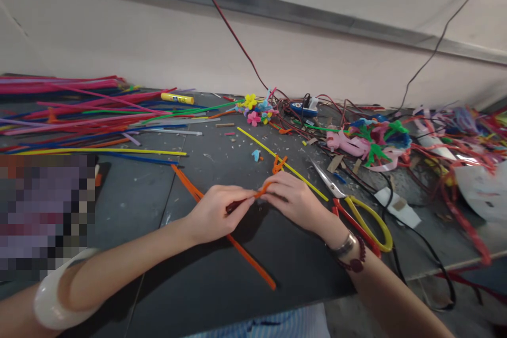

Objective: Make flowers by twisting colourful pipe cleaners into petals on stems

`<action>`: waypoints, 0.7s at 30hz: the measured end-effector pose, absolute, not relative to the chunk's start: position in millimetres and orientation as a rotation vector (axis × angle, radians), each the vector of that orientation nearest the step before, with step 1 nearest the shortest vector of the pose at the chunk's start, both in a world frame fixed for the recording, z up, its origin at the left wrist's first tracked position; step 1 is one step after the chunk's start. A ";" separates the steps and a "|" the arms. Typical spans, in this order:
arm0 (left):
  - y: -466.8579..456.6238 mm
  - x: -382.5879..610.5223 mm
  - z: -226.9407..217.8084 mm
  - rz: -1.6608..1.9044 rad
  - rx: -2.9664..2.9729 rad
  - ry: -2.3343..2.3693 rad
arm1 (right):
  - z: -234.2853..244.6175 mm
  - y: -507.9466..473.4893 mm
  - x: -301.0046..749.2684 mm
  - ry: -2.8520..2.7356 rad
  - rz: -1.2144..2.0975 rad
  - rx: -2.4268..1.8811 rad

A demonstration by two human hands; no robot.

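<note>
My left hand (216,214) and my right hand (295,200) meet over the dark table (130,206), both pinched on an orange pipe cleaner (253,264). Its long tail runs down toward the table's near edge, and a bent orange end (278,163) sticks up past my right fingers. A second orange stem (186,182) lies under my left hand. A yellow pipe cleaner (277,161) lies diagonally just beyond my hands. Scissors with yellow and red handles (358,214) rest beside my right wrist.
A big spread of coloured pipe cleaners (79,111) covers the left of the table, with a yellow glue stick (177,98). Small pipe-cleaner flowers (253,108) sit at the back. Tangled cables and finished craft pieces (372,140) crowd the right. A pixelated patch (45,211) lies at left.
</note>
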State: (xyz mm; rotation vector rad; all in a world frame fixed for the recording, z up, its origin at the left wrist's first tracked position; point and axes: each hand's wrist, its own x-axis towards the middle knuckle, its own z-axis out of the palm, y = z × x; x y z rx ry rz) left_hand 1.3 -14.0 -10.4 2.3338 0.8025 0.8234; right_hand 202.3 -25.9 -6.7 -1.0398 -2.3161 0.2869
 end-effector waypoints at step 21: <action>3.0 -2.8 -6.0 0.494 1.303 0.839 | 3.7 -35.4 200.7 -2.058 0.397 -0.933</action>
